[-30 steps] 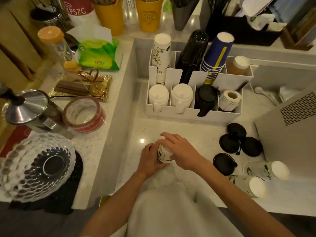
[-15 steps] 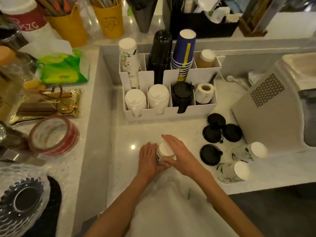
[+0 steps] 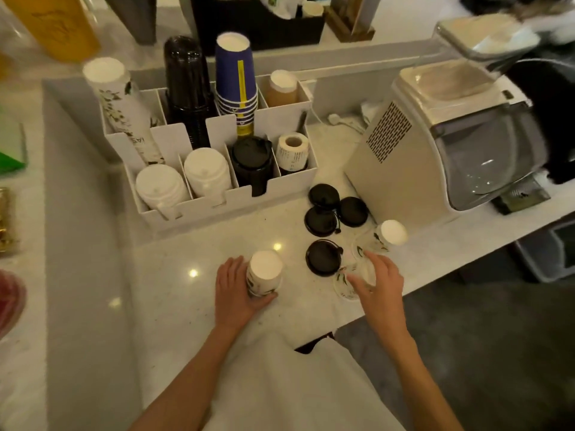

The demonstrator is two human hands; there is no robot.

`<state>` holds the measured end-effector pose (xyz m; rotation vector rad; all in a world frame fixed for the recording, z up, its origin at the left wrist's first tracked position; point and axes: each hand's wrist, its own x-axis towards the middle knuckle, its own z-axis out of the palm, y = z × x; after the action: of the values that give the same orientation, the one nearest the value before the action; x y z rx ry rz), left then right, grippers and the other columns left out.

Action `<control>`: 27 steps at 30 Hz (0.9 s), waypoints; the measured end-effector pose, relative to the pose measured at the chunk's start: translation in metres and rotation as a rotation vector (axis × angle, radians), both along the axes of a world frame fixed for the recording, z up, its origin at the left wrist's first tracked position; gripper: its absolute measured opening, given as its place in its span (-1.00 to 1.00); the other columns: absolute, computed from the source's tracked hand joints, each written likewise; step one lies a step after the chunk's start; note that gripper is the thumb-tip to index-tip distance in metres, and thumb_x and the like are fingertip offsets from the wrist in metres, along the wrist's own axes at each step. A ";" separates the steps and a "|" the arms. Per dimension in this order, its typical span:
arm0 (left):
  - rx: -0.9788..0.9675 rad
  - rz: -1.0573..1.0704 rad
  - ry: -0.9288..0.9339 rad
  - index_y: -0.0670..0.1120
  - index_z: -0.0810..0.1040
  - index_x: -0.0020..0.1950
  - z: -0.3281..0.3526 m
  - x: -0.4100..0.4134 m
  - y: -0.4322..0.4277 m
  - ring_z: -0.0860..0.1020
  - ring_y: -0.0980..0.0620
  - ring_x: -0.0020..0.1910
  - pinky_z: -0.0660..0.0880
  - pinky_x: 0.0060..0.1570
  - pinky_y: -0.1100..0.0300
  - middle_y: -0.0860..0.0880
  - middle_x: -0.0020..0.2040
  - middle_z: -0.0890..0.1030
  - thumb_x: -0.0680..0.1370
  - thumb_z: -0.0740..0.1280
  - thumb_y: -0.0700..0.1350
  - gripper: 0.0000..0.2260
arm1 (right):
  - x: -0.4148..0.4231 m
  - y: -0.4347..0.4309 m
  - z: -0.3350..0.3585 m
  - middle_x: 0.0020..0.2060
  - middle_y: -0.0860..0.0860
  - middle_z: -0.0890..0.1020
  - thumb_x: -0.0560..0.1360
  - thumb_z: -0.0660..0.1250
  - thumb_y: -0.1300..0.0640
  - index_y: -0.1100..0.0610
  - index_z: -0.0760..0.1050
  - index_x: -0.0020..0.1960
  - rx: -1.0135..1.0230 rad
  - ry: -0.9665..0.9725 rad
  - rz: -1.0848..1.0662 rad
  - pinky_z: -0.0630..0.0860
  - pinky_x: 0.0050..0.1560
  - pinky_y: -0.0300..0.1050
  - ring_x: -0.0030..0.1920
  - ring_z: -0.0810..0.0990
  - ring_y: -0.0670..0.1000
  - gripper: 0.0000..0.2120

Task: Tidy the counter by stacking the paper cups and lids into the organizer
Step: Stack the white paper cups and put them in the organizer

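Observation:
My left hand is shut on a short upside-down stack of floral paper cups standing on the counter. My right hand is to the right, its fingers spread over a floral cup lying on its side. A second floral cup lies just behind it. Several black lids lie loose between the hands and the white organizer. The organizer holds a floral cup stack, black cups, blue cups, white lids and black lids.
A white countertop machine stands right of the organizer, close to the loose lids. A raised ledge borders the counter on the left. A label roll sits in the organizer's right slot. The counter's front edge runs just behind my right hand.
My right hand has left the cup stack and moved right onto the lying cup. My left hand still holds the stack. My view has swung to the right.

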<state>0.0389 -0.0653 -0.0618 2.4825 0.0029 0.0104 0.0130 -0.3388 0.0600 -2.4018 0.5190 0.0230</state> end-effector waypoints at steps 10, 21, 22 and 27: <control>0.014 -0.008 0.022 -0.03 0.25 0.41 0.002 -0.001 0.001 0.33 -0.10 0.42 0.25 0.47 -0.14 -0.06 0.39 0.43 0.25 0.38 0.45 -0.11 | 0.021 0.006 0.091 0.20 -0.29 0.32 0.36 0.37 -0.22 -0.33 0.35 0.33 0.209 -0.089 0.267 0.48 0.02 -0.35 0.18 0.43 -0.18 -0.45; 0.024 -0.001 0.031 -0.21 0.42 0.36 0.008 0.001 0.002 0.41 -0.18 0.38 0.32 0.42 -0.12 -0.14 0.33 0.51 0.24 0.47 0.37 -0.09 | 0.089 0.102 0.122 0.41 -0.23 0.32 0.45 0.43 0.02 -0.30 0.27 0.38 -0.163 -0.015 1.105 0.23 0.32 -0.03 0.33 0.14 -0.06 -0.41; 0.029 -0.007 0.045 -0.22 0.41 0.38 0.008 0.001 0.002 0.39 -0.18 0.40 0.28 0.45 -0.10 -0.14 0.35 0.49 0.24 0.46 0.38 -0.08 | 0.090 0.106 0.114 0.43 -0.22 0.31 0.46 0.43 0.06 -0.30 0.27 0.38 -0.190 0.011 1.140 0.25 0.32 -0.01 0.32 0.13 -0.06 -0.40; -0.011 0.009 0.003 -0.25 0.49 0.31 0.008 0.000 0.004 0.46 -0.19 0.34 0.32 0.42 -0.10 -0.15 0.29 0.55 0.24 0.46 0.38 -0.11 | 0.091 0.116 0.072 0.50 -0.24 0.19 0.48 0.39 0.25 -0.22 0.30 0.36 -0.270 0.162 1.248 0.31 0.39 0.05 0.43 0.10 0.02 -0.40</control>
<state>0.0388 -0.0608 -0.0542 2.4720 0.0151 0.0098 0.1036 -0.2232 0.1323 -2.5934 -1.0155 0.7156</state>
